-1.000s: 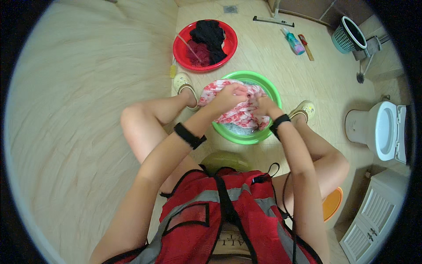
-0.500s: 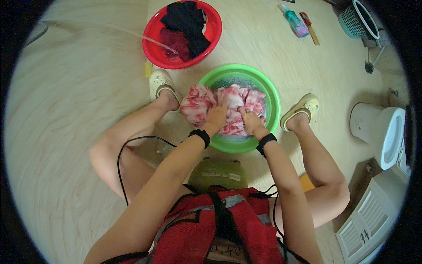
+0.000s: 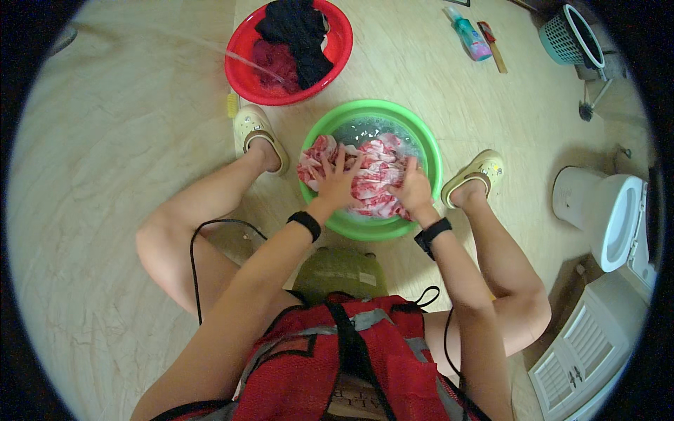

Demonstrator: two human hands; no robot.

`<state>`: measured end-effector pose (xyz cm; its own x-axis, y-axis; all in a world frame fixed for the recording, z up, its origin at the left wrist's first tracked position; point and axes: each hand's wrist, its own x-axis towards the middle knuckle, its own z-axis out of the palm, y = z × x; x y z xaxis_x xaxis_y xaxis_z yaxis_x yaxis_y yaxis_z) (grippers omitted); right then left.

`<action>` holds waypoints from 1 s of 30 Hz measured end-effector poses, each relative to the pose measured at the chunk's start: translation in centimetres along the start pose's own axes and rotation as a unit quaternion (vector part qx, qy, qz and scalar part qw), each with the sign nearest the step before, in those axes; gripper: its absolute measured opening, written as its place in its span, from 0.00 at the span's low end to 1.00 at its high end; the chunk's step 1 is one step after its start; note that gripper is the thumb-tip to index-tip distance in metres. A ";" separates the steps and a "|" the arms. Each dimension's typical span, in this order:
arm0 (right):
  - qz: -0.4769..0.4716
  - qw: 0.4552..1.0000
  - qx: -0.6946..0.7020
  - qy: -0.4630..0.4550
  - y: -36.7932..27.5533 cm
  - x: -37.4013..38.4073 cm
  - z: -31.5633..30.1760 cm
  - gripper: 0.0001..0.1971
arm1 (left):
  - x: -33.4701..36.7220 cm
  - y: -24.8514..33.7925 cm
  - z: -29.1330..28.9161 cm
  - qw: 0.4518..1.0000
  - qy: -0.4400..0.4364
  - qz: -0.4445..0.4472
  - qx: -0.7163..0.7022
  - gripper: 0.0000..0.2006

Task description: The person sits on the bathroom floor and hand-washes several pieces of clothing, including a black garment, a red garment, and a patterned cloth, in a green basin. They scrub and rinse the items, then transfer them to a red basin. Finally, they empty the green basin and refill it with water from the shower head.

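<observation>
Red-and-white cloth (image 3: 379,175) lies bunched in the green basin (image 3: 370,107), water (image 3: 361,129) showing at twelve o'clock. My left hand (image 3: 337,184), fingers spread, covers its eight o'clock; whether my right hand (image 3: 415,191) grasps at four, I cannot tell. Wet, it should be heavy, soft, slippery; better gathered by thick folds.

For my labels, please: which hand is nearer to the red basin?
Left. The left hand is at the patterned cloth, below and right of the red basin in the picture; the right hand is farther right.
</observation>
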<state>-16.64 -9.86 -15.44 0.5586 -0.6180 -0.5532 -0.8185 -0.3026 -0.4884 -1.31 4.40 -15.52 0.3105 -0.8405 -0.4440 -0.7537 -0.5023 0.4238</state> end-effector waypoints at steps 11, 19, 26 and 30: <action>-0.012 0.998 -0.068 0.012 2.1 1.2 8.3 0.49 | 3.3 -1.3 7.3 0.995 -0.090 -0.045 -0.012 0.48; 0.016 0.990 -0.119 -0.080 3.6 5.7 10.6 0.22 | 5.9 -4.0 11.4 0.993 -0.104 -0.037 -0.033 0.18; 0.033 0.952 -0.298 0.061 1.4 5.9 10.0 0.21 | 7.7 -5.1 10.7 0.995 -0.035 -0.042 0.083 0.12; 0.029 0.975 -0.216 -0.050 4.1 2.9 7.6 0.25 | 5.5 -5.0 6.1 0.993 -0.087 -0.049 0.058 0.22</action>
<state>-17.35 -7.42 -24.23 0.5025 -0.5765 -0.6444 -0.8172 -0.5599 -0.1364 0.65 3.51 -24.96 0.2883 -0.7365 -0.6119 -0.7893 -0.5446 0.2836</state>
